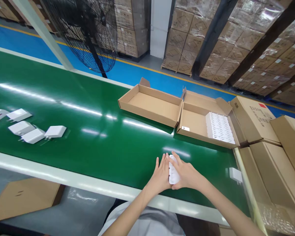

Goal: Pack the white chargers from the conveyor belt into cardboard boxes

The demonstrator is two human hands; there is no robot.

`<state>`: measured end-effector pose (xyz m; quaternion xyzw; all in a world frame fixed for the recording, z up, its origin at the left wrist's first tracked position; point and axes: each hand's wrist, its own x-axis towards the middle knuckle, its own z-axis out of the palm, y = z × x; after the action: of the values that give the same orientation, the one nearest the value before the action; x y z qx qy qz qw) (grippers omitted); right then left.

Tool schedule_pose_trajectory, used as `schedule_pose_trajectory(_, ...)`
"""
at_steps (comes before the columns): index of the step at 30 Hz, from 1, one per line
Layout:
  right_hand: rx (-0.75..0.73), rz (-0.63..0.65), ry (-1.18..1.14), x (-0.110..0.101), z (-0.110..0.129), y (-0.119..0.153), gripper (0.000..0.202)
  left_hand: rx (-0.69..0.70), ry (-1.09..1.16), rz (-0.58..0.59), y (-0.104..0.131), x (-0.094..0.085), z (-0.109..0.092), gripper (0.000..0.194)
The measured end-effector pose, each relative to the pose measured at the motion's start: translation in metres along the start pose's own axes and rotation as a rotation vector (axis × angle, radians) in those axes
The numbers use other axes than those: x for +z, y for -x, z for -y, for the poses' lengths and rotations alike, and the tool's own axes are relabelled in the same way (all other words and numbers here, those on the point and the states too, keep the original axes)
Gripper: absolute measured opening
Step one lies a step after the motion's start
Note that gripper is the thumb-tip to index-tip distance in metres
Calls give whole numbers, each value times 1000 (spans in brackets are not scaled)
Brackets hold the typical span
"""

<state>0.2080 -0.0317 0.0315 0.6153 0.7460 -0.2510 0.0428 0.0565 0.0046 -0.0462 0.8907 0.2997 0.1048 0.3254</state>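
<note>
A short row of white plug adapters [173,173] stands close together on the green belt near its front edge. My left hand [161,175] presses along the row's left side, its fingers stretched forward. Over the right side and far end, my right hand [188,173] curls its fingers, with the thumb at the near end. The row is gripped between both hands, and part of it is hidden under my right fingers. Beyond them, an open carton [199,132] contains a block of white adapters [220,126] at its right end and a small white piece [185,128] at its left.
Another open carton [149,113] stands left of the filled one. Loose white adapters [34,135] lie on the belt at far left; a single adapter [235,174] lies near the right rail. Closed cartons [255,121] stack at right. A large fan [88,32] stands behind the belt [100,157].
</note>
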Motion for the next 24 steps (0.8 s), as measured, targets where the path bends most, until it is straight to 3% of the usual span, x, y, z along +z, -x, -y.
schedule_pose_trajectory(2, 12, -2, 30, 0, 1, 3, 122, 5, 7, 4, 2, 2, 1, 128)
schedule_pose_trajectory(4, 21, -2, 43, -2, 2, 7, 117, 41, 24, 80, 3, -8, 5, 126)
schedule_pose_trajectory(7, 39, -27, 1, -3, -1, 13, 108, 63, 27, 204, -7, -55, 19, 114)
schedule_pose_trajectory(9, 73, -80, -99, -1, -4, 16, 103, 0, -48, 80, -31, -101, 29, 95)
schedule_pose_trajectory(11, 110, -179, -297, 2, -7, 19, 98, -27, -205, -185, -68, -146, 41, 79)
schedule_pose_trajectory(13, 99, -305, -619, 6, -5, 21, 94, -10, -380, -338, -108, -177, 54, 67)
schedule_pose_trajectory(14, 74, -375, -814, 8, -2, 23, 93, -17, -426, -328, -126, -185, 61, 63)
schedule_pose_trajectory(16, 45, -495, -1187, 10, 9, 28, 87, -132, -443, -262, -153, -187, 73, 51)
schedule_pose_trajectory(20, 141, -646, -1717, 8, 40, 42, 65, -225, -463, -236, -170, -161, 85, 47)
schedule_pose_trajectory(22, 41, -675, -1980, 3, 52, 48, 60, -232, -490, -271, -171, -151, 89, 48)
schedule_pose_trajectory(24, -152, -646, -2214, -3, 59, 53, 51, -236, -506, -285, -174, -148, 94, 46)
